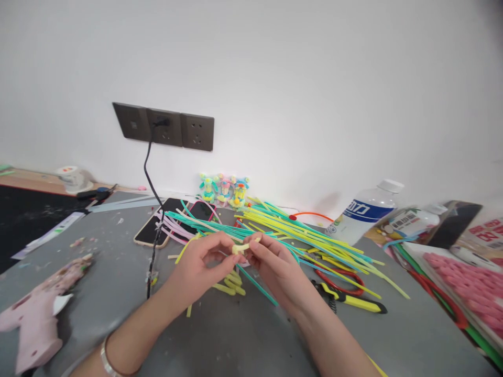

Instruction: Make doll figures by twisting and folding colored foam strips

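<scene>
Between the fingertips of both hands is a short piece of pale yellow pipe cleaner (240, 248), bent at its ends. My left hand (208, 259) pinches its left end, with a bracelet on that wrist. Its right end sits in the closed fingers of my right hand (274, 260). Below the hands, several short yellow pipe cleaner pieces (232, 284) lie on the grey table. Long teal and yellow pipe cleaners (283, 225) spread behind and to the right, partly hidden by my hands.
A pink glue gun (37, 319) lies at left. A black cable (146, 162) hangs from the wall socket (167, 128) past two phones (151, 228). Small fuzzy figures (225, 190) stand by the wall. Yellow-handled pliers (359, 302), red-handled scissors (341, 288) and a bottle (365, 214) are at right.
</scene>
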Available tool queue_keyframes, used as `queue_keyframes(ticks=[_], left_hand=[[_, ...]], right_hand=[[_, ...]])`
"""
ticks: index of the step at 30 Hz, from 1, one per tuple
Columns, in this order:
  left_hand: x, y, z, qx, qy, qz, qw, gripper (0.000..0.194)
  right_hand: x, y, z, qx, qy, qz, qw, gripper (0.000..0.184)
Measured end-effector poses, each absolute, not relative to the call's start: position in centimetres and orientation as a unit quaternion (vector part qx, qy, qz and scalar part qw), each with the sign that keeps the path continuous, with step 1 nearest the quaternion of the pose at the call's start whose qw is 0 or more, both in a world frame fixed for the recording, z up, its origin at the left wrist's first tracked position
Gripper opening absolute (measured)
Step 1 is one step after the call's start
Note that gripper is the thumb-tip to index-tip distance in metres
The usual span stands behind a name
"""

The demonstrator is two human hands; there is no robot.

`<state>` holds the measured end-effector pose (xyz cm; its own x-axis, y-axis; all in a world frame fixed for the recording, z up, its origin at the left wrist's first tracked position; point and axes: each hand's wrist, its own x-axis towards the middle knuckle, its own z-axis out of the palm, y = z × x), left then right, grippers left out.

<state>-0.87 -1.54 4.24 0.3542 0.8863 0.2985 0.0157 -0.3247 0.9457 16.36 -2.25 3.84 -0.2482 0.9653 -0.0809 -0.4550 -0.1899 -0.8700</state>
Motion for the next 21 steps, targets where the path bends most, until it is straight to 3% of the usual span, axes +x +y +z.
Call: queue_keyframes(ticks=[5,10,16,21], left_hand=[[-1.30,-1.39,4.27,0.628,0.330,0.396,0.583,0.013],[-1.38,-1.38,4.10,0.640,0.347,0.371,0.577,0.023],[-1.22,-1.58,4.21,0.669,0.387,0.270,0.574,0.027],[-1.14,-1.44,4.07,0.692,0.397,0.284,0.532,0.028]], right_hand=[[16.95,-1.99,3.98,-0.364,-0.437,0.647,0.508,0.028],[17.37,-1.76,3.82,-0.379,-0.488,0.619,0.484,0.028],[17.13,-1.77,3.72,-0.391,-0.494,0.567,0.530,0.027],[16.73,-1.90,3.78,-0.406,-0.516,0.545,0.522,0.028]])
